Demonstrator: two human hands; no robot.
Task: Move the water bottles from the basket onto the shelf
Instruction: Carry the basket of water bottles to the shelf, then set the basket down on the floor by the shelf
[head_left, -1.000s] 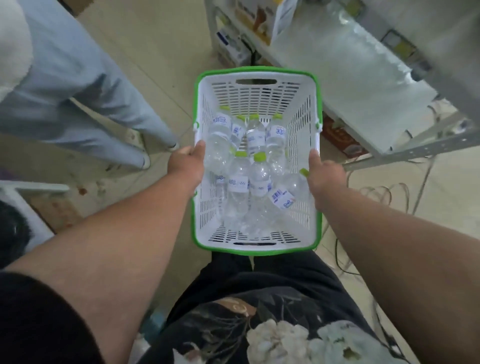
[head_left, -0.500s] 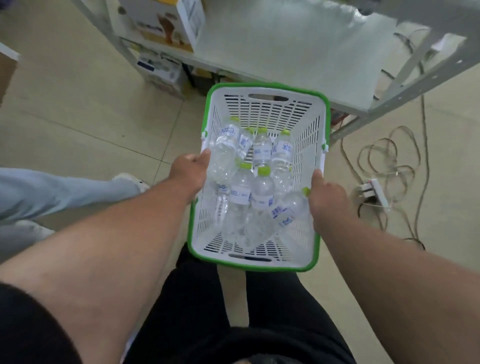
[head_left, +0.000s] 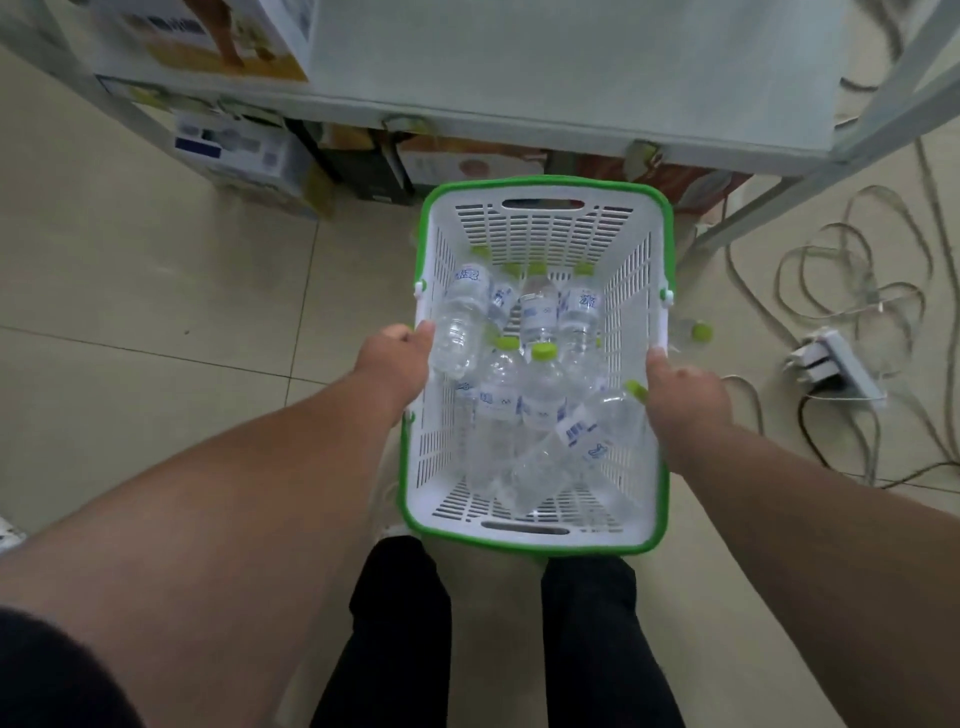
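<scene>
The white slatted basket (head_left: 537, 228) with its green rim is gripped at its two long sides, the left hand (head_left: 397, 364) curled over the left edge and the right hand (head_left: 685, 395) clasped on the right edge. Between the hands, inside the basket, the clear water bottles (head_left: 540, 395) with green caps and blue-and-white labels are seen lying jumbled on their sides. Compared with half a second ago, the basket has been brought closer to the pale shelf (head_left: 571, 67), whose front edge now lies just beyond its far end, above the tiled floor (head_left: 156, 291).
</scene>
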